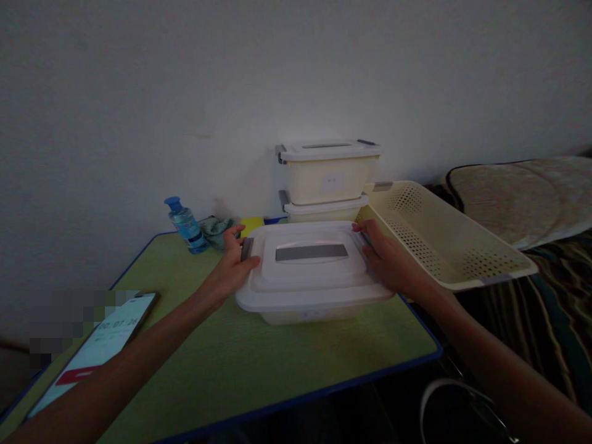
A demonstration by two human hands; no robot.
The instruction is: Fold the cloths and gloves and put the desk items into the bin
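Note:
A cream storage box [314,265] with a white lid and a grey strip handle sits in front of me, over the green table. My left hand [235,262] grips its left end at the grey side latch, thumb on the lid's edge. On the opposite end my right hand [383,256] is closed around the lid's rim, covering most of the latch there. Whether the box rests on the table or is slightly raised, I cannot tell. Behind it stand two similar lidded boxes, the upper box [330,176] stacked on the lower box [324,213].
A blue pump bottle [187,227], a crumpled cloth [217,233] and a yellow item [251,226] stand at the table's back. A phone [108,336] lies at left on the green table [222,370]. A perforated cream basket [444,237] is at right, beside a cushion [522,197].

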